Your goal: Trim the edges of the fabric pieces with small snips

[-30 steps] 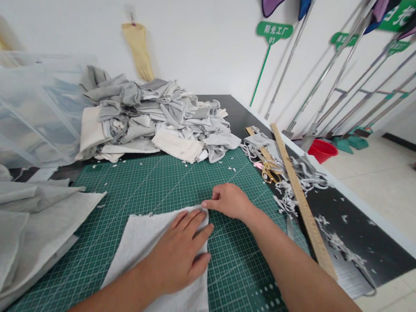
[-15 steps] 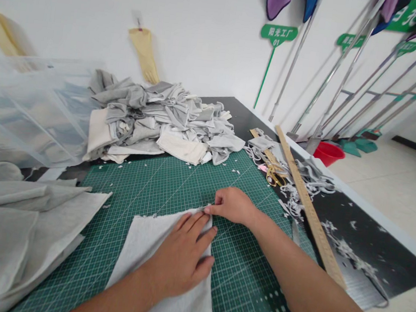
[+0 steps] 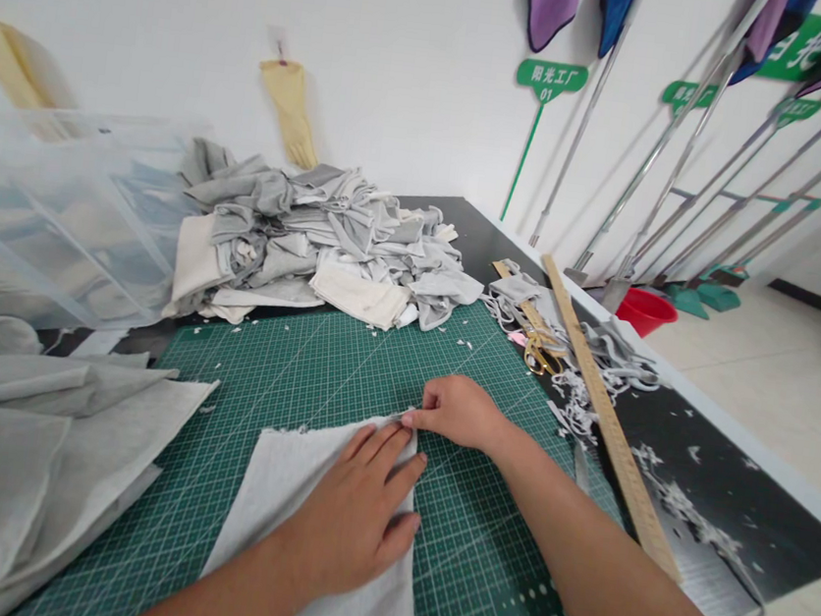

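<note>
Both hands [image 3: 357, 519] unmoved on cloth [image 3: 286, 492]

A heap of grey and cream cloth [image 3: 315, 238] lies beyond the green cutting mat [image 3: 345, 360]; gold scissors [image 3: 543, 348] beside a wooden ruler [image 3: 611, 430]; seemingly a clear plastic bin [image 3: 58, 209] sits left.

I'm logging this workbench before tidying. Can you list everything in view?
cutting mat: one, green, on the black table
cloth sheet: one, pale grey, flat on the mat
fabric pile: one, grey and cream, behind the mat
folded cloth: several layers, grey, left
plastic bin: one, clear, far left
wooden ruler: one, tan, right
scissors: one, gold, by the ruler
bucket: one, red, on the floor
left hand: flat on the sheet
right hand: pinching the sheet's far corner
</note>
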Demonstrator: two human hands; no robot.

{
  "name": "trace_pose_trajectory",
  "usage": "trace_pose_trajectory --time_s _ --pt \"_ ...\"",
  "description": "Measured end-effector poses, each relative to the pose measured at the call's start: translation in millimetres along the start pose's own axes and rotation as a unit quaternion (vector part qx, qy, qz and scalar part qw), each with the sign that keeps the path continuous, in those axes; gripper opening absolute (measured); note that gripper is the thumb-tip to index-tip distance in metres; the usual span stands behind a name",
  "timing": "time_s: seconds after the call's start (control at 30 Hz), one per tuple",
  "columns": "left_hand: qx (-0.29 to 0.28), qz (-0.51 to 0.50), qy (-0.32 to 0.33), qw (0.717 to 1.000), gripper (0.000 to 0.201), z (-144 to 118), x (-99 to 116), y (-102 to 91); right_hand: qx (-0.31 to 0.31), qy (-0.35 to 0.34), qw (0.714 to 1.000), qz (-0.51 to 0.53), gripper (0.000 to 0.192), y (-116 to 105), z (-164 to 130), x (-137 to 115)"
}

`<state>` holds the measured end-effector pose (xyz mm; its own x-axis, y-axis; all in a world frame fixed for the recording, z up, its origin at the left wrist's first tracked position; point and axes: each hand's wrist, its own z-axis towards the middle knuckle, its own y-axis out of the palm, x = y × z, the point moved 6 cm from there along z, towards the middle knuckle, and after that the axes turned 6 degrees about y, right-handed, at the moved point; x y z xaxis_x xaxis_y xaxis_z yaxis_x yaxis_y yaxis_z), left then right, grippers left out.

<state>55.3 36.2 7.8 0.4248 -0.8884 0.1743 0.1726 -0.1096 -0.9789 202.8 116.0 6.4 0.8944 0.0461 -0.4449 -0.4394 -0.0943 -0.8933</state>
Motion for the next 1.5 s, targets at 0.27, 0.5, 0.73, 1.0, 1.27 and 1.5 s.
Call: trace_pose_trajectory --time_s 0.27,0.5,0.73,1.0,1.27,1.5 --pt "0.001 0.005 0.005 1.000 0.055 -1.5 -1.6 2.6 -0.006 -0.009 1.000 0.022 0.041 -0.7 0.8 1.1" --pt "0.006 0.003 0.005 1.000 0.054 -1.6 -1.8 1.7 -0.003 -0.010 1.000 0.018 0.041 -1.6 1.8 3.9" --pt "0.010 0.005 0.010 1.000 0.054 -1.2 -0.6 0.6 -0.005 -0.002 1.000 -0.007 0.041 -1.4 0.8 0.9" --pt "0.012 0.006 0.010 1.000 0.054 -0.2 -0.2 0.7 -0.009 -0.001 0.999 -0.032 0.043 -0.6 -1.2 -3.6" --pt "0.022 0.000 0.013 1.000 0.052 -0.5 0.3 -1.6 -0.021 0.007 0.999 -0.025 0.043 -2.1 -0.9 -2.2" --pt "0.015 -0.001 0.008 1.000 0.053 -0.8 -0.2 -0.9 -0.010 -0.002 1.000 -0.020 0.044 -1.1 0.3 -2.0"
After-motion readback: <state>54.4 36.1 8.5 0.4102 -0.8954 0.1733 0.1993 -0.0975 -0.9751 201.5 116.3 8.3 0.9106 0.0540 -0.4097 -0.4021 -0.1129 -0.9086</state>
